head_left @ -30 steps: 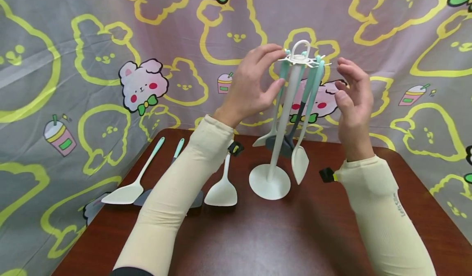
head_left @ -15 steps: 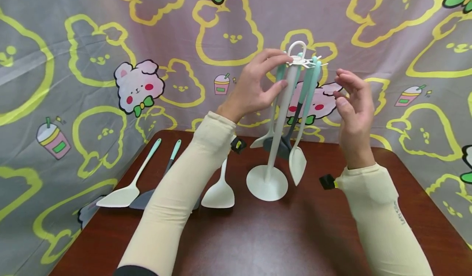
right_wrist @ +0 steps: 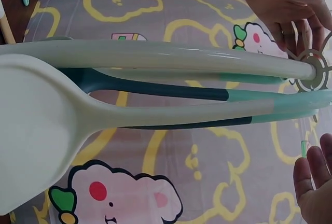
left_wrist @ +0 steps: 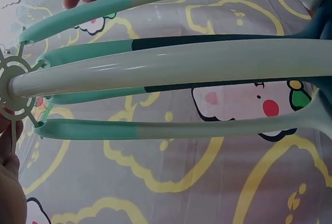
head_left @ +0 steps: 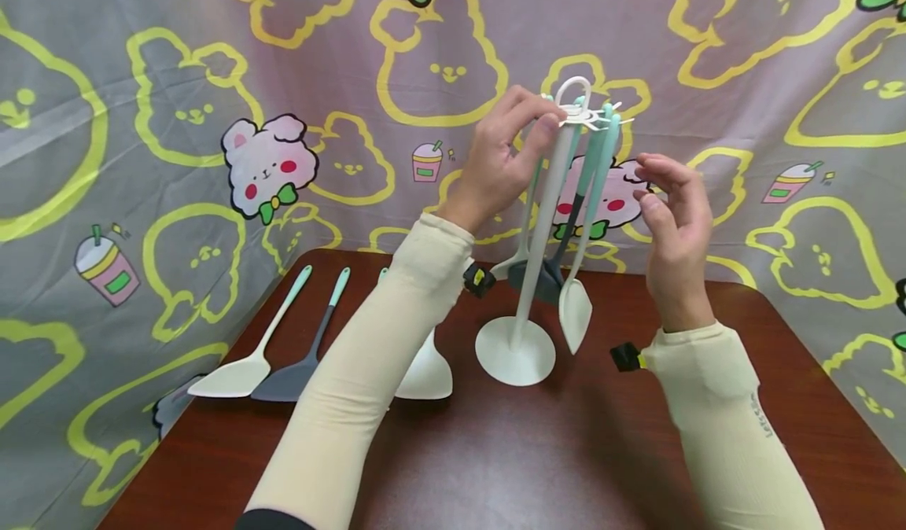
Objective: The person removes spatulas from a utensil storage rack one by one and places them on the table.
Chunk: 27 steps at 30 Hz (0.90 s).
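Observation:
A white utensil stand with a round base, a pole and a ring of hooks stands on the table. From its hooks hang several utensils with mint handles, among them a white spatula and dark-headed ones behind the pole. My left hand pinches a hook at the left of the ring between thumb and fingers; in the left wrist view, that hand shows at the left edge. To the right, my right hand is held apart from the stand, fingers loosely bent around nothing.
Left of the stand lie a white turner, a dark grey turner and another white turner, partly behind my left sleeve. They rest on a brown wooden table. A patterned cloth hangs behind.
My left thumb and fingers, spread apart beside the ring earlier, have come together on a hook. My right hand has dropped slightly. The hanging utensils stay in place.

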{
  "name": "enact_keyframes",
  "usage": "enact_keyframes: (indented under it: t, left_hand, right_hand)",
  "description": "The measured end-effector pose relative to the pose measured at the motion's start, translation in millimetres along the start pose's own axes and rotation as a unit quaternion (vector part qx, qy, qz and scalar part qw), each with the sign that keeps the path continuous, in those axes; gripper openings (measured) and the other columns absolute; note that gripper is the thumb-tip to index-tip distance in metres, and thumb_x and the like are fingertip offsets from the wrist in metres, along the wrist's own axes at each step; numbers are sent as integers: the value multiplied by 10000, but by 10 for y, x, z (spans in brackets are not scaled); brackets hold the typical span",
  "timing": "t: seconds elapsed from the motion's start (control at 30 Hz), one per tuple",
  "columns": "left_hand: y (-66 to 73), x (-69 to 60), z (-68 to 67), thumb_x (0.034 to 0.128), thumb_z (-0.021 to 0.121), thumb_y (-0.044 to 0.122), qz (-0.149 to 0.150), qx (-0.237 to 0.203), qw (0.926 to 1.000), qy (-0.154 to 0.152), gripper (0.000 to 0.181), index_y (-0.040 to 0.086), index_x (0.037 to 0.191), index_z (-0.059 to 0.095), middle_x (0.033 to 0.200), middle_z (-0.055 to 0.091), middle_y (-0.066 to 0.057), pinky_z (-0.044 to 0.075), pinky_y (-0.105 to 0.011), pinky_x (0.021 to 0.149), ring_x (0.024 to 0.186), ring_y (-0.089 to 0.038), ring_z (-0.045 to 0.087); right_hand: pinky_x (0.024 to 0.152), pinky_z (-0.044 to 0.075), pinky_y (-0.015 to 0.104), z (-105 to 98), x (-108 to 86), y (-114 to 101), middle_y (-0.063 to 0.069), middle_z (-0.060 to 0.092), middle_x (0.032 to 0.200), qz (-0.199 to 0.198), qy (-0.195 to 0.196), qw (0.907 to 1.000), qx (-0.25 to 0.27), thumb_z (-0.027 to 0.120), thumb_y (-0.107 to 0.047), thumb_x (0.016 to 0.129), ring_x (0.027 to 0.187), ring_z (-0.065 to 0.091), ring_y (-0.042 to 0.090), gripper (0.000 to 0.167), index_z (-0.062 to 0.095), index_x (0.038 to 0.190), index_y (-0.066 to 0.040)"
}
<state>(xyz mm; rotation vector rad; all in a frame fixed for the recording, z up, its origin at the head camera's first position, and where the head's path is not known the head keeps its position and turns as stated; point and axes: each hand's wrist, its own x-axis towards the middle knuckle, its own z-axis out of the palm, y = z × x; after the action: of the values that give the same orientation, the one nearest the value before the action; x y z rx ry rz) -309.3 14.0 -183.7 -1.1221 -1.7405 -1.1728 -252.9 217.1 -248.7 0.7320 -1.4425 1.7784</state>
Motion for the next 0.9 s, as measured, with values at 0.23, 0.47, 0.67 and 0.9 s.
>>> enact_keyframes:
  t: [0.23,0.47,0.67,0.9]
  left_hand:
    - [-11,15,31,957,579,109,28,26,9999,150,178,3,1009,713,975,609,-142,469,-190,871,961,-194,575]
    - [-11,10,20,957,558,118,35,150,9998,107,194,4,1003,708,974,611,-144,469,-189,860,954,-193,571]
    - [10,28,11,961,543,115,118,298,9995,80,208,-4,1016,704,1045,657,-142,457,-166,924,1011,-191,597]
    - [13,21,32,962,540,125,143,434,9988,163,215,1,1002,712,1006,665,-135,469,-176,887,963,-186,607]
  right_hand:
    - [933,444,283,9,-6,95,64,605,1228,51,2,10000,24,492,-21,880,1170,551,239,351,597,1214,-10]
    - [957,429,268,16,-37,146,43,590,1248,171,-89,9997,-127,506,-30,895,1190,538,212,352,588,1237,-30]
    - [961,424,254,7,-45,162,44,594,1251,218,-166,9996,-92,521,-24,902,1177,542,196,350,587,1245,-21]
    - [934,452,249,17,-82,181,59,598,1241,237,-162,9996,-6,526,-13,901,1134,573,189,333,609,1223,-29]
